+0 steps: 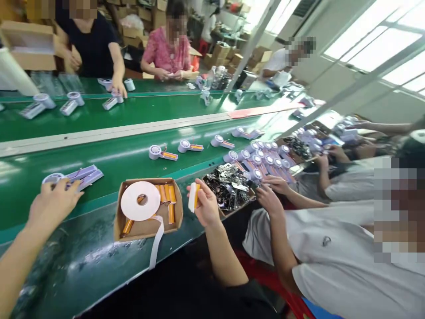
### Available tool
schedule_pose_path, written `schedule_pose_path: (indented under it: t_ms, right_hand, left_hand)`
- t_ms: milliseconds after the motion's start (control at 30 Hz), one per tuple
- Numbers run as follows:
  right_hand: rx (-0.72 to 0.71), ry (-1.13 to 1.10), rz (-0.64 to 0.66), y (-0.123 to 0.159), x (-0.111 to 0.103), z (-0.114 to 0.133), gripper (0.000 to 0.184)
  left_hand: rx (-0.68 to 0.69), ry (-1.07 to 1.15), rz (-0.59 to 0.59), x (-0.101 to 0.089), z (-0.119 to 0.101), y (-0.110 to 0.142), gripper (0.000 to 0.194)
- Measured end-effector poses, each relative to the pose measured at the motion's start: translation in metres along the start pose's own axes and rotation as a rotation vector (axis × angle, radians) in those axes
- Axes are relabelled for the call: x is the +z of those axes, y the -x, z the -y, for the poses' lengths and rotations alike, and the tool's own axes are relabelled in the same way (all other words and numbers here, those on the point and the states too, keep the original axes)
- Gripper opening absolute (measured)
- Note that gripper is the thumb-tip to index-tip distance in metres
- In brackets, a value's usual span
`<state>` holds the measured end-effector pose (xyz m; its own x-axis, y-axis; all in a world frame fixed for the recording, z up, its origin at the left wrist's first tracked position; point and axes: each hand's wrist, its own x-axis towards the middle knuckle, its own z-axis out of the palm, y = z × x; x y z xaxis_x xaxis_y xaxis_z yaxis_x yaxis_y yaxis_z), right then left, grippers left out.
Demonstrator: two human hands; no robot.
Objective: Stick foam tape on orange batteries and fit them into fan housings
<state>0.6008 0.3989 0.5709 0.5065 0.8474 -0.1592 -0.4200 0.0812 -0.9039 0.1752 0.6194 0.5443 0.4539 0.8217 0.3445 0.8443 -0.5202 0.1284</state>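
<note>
At the left, my left hand point(53, 201) has its fingers closed over a pale purple handheld fan point(89, 176) on the green belt. The fan's open handle points to the right, and a thin wire shows near its head. My right hand point(207, 206) pinches an orange battery point(197, 195) with a white strip of tape along its side, held up above the bench edge. Between my hands sits a cardboard box point(179, 208) holding a white tape roll point(131, 201) and several orange batteries point(171, 212). A loose tape end point(156, 243) hangs over the box's front.
Several fans with orange batteries in their handles point(169, 155) lie along the green conveyor belt point(133, 150). To the right stands a box of dark metal parts point(229, 188), beside rows of fans point(262, 157). A co-worker point(318, 239) sits close on my right; others work across the belt.
</note>
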Motion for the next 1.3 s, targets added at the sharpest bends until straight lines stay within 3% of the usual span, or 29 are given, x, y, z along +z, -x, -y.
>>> schedule_pose_path:
  t_ms: [133, 233, 300, 367, 433, 500, 567, 700, 800, 933, 1067, 1300]
  right_hand:
    - [0.053, -0.028, 0.089, 0.009, -0.003, -0.006, 0.069]
    - [0.103, 0.037, 0.17, 0.01, 0.005, -0.005, 0.072]
    - [0.096, 0.08, 0.217, 0.003, 0.016, -0.001, 0.076]
    - [0.045, 0.098, 0.256, -0.01, 0.032, 0.004, 0.073]
    - [-0.007, 0.108, 0.297, -0.024, 0.049, 0.01, 0.066]
    - [-0.033, 0.132, 0.351, -0.036, 0.064, 0.014, 0.061]
    - [-0.05, 0.18, 0.414, -0.048, 0.076, 0.016, 0.059]
    - [-0.229, 0.39, 0.488, -0.085, 0.092, 0.009, 0.048]
    - [-0.447, 0.747, 0.492, -0.124, 0.103, -0.005, 0.035]
    - [-0.516, 1.126, 0.541, -0.163, 0.109, -0.028, 0.034]
    - [-0.528, 1.295, 0.641, -0.167, 0.111, -0.037, 0.033]
    - [-0.509, 1.672, 0.863, -0.155, 0.126, -0.033, 0.029]
  left_hand:
    - [0.059, -0.098, 0.233, 0.022, 0.016, -0.021, 0.066]
    - [0.019, -0.068, 0.315, 0.035, 0.008, -0.056, 0.06]
    - [0.099, -0.006, 0.341, 0.039, -0.015, -0.085, 0.048]
    - [0.279, 0.098, 0.378, 0.04, -0.051, -0.111, 0.026]
    - [0.364, 0.162, 0.421, 0.043, -0.09, -0.127, 0.018]
    - [0.35, 0.219, 0.501, 0.053, -0.12, -0.134, 0.016]
    - [0.277, 0.226, 0.516, 0.067, -0.136, -0.137, 0.01]
    - [0.211, 0.312, 0.565, 0.082, -0.13, -0.144, 0.001]
    - [0.245, 0.442, 0.62, 0.08, -0.119, -0.153, 0.005]
    - [0.176, 0.536, 0.596, 0.081, -0.118, -0.157, 0.017]
    - [0.043, 0.545, 0.549, 0.09, -0.127, -0.155, 0.023]
    - [-0.073, 0.484, 0.51, 0.1, -0.138, -0.162, 0.019]
